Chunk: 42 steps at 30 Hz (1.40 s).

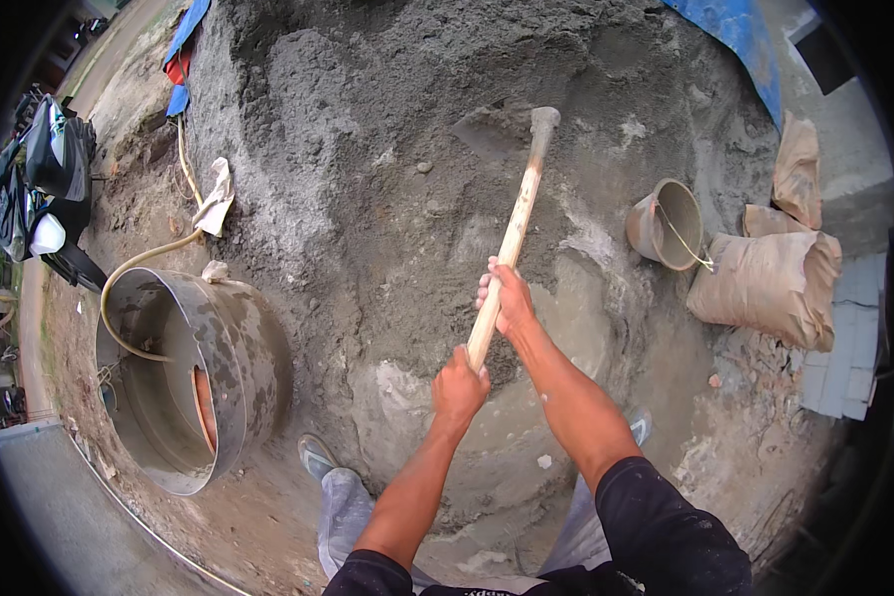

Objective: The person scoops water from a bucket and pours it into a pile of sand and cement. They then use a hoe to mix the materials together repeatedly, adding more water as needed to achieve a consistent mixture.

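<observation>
Both my hands grip the pale wooden handle of a hoe point(520, 212). My left hand point(460, 387) is closed around the handle's near end. Further up the shaft, my right hand point(508, 298) wraps it with the fingers showing on the left side. The hoe's grey, mortar-coated blade point(495, 132) points left from the head and lies against the heap of grey sand or mortar mix point(387, 82); its lower edge cannot be told from the heap. Between my feet and the heap spreads a wet, smooth grey patch point(574, 320).
At left stands a large drum point(268, 380) with a hose point(141, 257) running into it. Beyond it is a parked motorcycle point(59, 171). On the right are a tilted bucket point(641, 227), a paper sack point(760, 287) and a blue tarp point(745, 45). My sandalled foot point(317, 456) is beside the drum.
</observation>
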Tool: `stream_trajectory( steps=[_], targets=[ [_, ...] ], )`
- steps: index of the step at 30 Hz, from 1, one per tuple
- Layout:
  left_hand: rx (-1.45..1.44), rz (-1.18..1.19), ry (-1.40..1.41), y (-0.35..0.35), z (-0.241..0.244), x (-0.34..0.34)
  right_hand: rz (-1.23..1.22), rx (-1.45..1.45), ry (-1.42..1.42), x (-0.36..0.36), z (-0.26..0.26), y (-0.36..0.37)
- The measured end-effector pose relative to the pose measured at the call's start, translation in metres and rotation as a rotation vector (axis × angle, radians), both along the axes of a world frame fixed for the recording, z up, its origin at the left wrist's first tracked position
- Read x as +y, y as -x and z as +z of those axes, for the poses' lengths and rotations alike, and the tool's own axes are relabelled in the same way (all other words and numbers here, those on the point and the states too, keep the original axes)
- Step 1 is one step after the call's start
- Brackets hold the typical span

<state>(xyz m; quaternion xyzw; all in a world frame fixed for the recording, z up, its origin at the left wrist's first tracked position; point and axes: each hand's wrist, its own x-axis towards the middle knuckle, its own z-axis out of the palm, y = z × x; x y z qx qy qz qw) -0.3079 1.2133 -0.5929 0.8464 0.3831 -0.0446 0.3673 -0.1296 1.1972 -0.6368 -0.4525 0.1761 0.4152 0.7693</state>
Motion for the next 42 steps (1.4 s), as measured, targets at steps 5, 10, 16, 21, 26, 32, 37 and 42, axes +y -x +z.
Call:
stream_trajectory(
  steps=[5, 10, 16, 21, 26, 32, 37, 42],
  targets=[
    [0.004, -0.110, -0.182, -0.124, 0.003, 0.049, -0.006, -0.078, 0.189, 0.045, -0.037, -0.110],
    [0.145, -0.112, -0.038, -0.061, -0.049, 0.024, 0.190, -0.068, 0.529, 0.036, -0.079, -0.038],
    [0.315, -0.081, 0.144, 0.052, -0.028, -0.046, 0.294, 0.039, 0.610, -0.030, -0.080, 0.085],
    [0.407, -0.031, 0.231, 0.161, 0.032, -0.109, 0.342, 0.105, 0.592, -0.094, -0.035, 0.203],
    [0.403, -0.023, 0.268, 0.273, 0.098, -0.163, 0.271, 0.246, 0.543, -0.148, 0.050, 0.304],
    [0.191, 0.096, 0.154, 0.268, 0.067, -0.136, 0.262, 0.177, 0.412, -0.095, 0.060, 0.273],
    [0.169, 0.199, 0.125, 0.096, 0.034, -0.014, 0.394, -0.033, 0.412, 0.029, -0.002, 0.131],
    [0.246, 0.217, 0.284, 0.090, 0.024, -0.035, 0.670, 0.083, 0.558, 0.019, -0.032, 0.130]
  ],
)
